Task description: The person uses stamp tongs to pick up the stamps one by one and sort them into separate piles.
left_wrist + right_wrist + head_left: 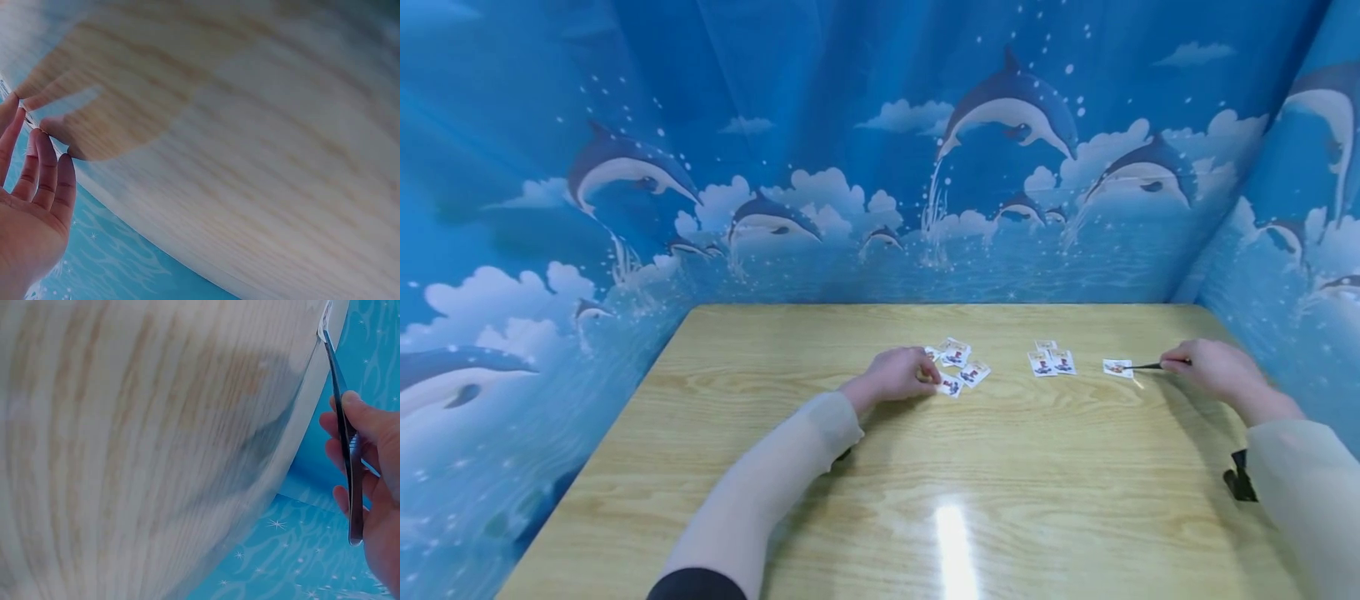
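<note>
My right hand (1213, 371) grips a pair of dark metal tweezers (347, 444) between thumb and fingers. The tweezers' tips overlap a small white printed card (1116, 368) at the right of the table; its edge shows at the tips in the right wrist view. At the left, my left hand (897, 375) is low over the table, fingertips right at the edge of another printed card (951, 385). In the left wrist view its fingers (47, 169) are extended, tips at the table surface. Beside that hand lie several similar cards (956, 352), some overlapping.
Between the hands sits a group of three cards (1051, 360), partly overlapping. The wooden table (1037, 483) has a bright light reflection near its front. A blue dolphin-print curtain (850, 150) closes off the back and sides.
</note>
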`<state>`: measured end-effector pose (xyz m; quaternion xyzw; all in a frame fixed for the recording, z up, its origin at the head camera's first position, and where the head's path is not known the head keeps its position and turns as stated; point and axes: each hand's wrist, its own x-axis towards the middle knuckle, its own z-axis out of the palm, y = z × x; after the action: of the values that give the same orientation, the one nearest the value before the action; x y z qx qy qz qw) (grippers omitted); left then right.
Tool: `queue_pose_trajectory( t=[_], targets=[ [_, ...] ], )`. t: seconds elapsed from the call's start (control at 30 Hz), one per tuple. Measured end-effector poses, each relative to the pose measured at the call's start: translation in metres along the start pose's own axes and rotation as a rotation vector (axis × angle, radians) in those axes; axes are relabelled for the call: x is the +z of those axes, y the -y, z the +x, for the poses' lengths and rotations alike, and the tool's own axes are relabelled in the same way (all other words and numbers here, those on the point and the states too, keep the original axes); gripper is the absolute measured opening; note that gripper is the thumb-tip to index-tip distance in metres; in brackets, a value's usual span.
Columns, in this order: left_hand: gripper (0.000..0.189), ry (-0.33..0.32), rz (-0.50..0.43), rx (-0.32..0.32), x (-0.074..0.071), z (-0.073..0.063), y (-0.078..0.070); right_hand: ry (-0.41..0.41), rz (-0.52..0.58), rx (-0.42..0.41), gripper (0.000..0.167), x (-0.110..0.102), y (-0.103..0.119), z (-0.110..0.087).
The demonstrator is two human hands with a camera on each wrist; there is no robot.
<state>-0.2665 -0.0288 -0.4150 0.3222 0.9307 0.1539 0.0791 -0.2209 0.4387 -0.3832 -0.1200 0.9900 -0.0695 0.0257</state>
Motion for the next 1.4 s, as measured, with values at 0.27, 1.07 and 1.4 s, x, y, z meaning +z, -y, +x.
queue_pose_trajectory(
  t=[0.27, 1.07, 1.4],
  targets=[
    [0.013, 0.008, -0.013, -0.01, -0.002, -0.002, -0.002, 0.005, -0.014, 0.024, 0.029, -0.002, 0.002, 0.003],
    [0.012, 0.006, -0.021, -0.012, -0.003, -0.001, -0.001, -0.158, 0.099, -0.144, 0.028, -0.005, 0.082, 0.017],
    [0.007, -0.024, 0.005, 0.016, 0.0, 0.001, -0.001, -0.088, 0.142, -0.325, 0.017, 0.017, 0.16, 0.048]
  ],
)
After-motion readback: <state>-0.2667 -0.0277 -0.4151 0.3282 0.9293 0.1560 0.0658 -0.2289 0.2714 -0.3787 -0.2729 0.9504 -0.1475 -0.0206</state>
